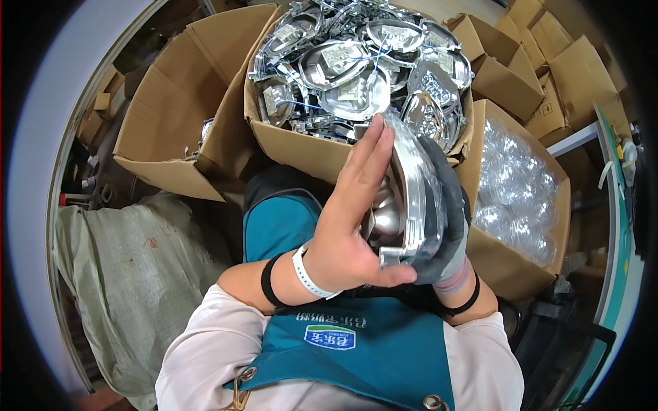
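My bare left hand (349, 222) and my gloved right hand (450, 222) press a chrome lamp housing (413, 205) between them, above my lap. The housing stands on edge, with rounded silvery domes on its side toward my left palm. A clear plastic cover (426, 164) lies along its other side, under the dark glove. My left fingers stretch upward along the housing, with the thumb at its lower end. The glove partly hides the cover, and the right fingertips are hard to make out.
Ahead, a cardboard box (295, 145) is heaped with chrome lamp housings (356, 92) and thin blue wires. To its left stands an open carton (185, 89) with a few parts at the bottom. Clear covers (514, 192) fill another box at right. A woven sack (144, 274) lies at left.
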{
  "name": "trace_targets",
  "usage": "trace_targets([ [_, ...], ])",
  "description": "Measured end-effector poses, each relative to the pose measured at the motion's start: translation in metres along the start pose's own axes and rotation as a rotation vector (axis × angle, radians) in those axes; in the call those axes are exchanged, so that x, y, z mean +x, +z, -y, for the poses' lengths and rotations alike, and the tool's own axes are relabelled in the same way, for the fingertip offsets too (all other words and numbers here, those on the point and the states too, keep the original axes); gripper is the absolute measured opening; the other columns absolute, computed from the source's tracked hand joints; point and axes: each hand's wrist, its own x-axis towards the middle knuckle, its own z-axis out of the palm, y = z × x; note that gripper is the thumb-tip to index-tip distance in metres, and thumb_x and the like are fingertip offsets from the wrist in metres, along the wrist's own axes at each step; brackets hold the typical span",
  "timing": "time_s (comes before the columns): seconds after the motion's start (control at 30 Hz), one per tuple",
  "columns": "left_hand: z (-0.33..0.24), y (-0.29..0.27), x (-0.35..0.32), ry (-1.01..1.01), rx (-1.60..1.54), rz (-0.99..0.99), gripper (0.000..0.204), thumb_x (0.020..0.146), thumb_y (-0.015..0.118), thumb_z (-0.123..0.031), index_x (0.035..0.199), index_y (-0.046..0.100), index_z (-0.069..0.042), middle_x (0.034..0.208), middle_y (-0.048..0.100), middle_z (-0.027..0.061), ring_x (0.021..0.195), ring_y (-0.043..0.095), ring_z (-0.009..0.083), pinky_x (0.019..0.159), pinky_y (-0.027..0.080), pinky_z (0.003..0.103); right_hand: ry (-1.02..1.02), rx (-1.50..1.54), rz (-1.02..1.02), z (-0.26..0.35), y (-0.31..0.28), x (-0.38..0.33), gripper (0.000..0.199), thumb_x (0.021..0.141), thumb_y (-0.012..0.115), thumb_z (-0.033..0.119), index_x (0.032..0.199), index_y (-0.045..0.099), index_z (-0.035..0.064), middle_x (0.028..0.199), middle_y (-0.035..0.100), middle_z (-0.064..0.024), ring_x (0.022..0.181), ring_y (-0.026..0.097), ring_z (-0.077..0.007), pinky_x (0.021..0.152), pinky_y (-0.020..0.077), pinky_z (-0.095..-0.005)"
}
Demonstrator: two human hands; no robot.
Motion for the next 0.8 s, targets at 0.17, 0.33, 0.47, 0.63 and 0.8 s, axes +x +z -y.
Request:
trace_targets([
  [0.17, 0.012, 0.015, -0.011, -0.372, -0.541, -0.025, 0.113, 0.075, 0.068, -0.068, 0.151, 0.021, 0.002, 0.154, 0.026, 0.0214, 0.142, 0.028, 0.0309, 0.114, 0.024, 0.039, 0.12, 0.216, -0.207, 0.003, -0.003, 0.004, 0.049, 0.099, 0.047, 0.034, 0.129, 0.056, -0.0035, 0.142, 0.045, -0.0214, 0.129, 0.046, -0.0314, 0.105, 0.0368, -0.0399],
  [0.33, 0.029, 0.031, -0.013, -0.587, -0.783, 0.317, 0.098, 0.084, 0.066, -0.059, 0.145, 0.027, 0.006, 0.147, 0.037, 0.0189, 0.135, 0.037, 0.0244, 0.111, 0.029, 0.036, 0.04, -0.036, -0.212, 0.002, -0.013, 0.006, 0.014, 0.091, 0.058, 0.006, 0.087, 0.063, -0.0061, 0.084, 0.064, -0.0135, 0.075, 0.059, -0.0203, 0.067, 0.0459, -0.029],
  [0.47, 0.02, 0.022, -0.012, -0.268, 0.075, 0.204, 0.066, 0.08, 0.075, -0.042, 0.119, 0.053, 0.006, 0.131, 0.055, 0.0208, 0.121, 0.053, 0.0339, 0.101, 0.042, 0.038, 0.16, -0.037, -0.331, -0.005, -0.013, 0.003, 0.012, 0.087, 0.062, 0.004, 0.078, 0.059, -0.0042, 0.069, 0.054, -0.0114, 0.061, 0.05, -0.0209, 0.058, 0.041, -0.0317],
  [0.63, -0.002, 0.02, -0.016, -0.043, 0.485, 0.281, 0.041, 0.073, 0.079, -0.023, 0.101, 0.064, 0.003, 0.109, 0.067, 0.0172, 0.081, 0.064, 0.0347, 0.073, 0.053, 0.038, 0.055, -0.148, -0.369, -0.006, -0.008, -0.001, 0.02, 0.086, 0.064, 0.007, 0.071, 0.057, -0.0041, 0.062, 0.049, -0.0119, 0.054, 0.045, -0.0255, 0.052, 0.0364, -0.0334],
  [0.8, 0.0, 0.019, -0.01, -0.139, 0.443, 0.278, 0.033, 0.076, 0.077, -0.025, 0.092, 0.065, 0.001, 0.1, 0.067, 0.0173, 0.076, 0.064, 0.033, 0.067, 0.053, 0.037, 0.262, -0.135, -0.328, -0.01, -0.014, -0.003, 0.024, 0.09, 0.062, 0.013, 0.072, 0.059, -0.003, 0.065, 0.054, -0.0102, 0.057, 0.05, -0.0213, 0.054, 0.0384, -0.0313],
])
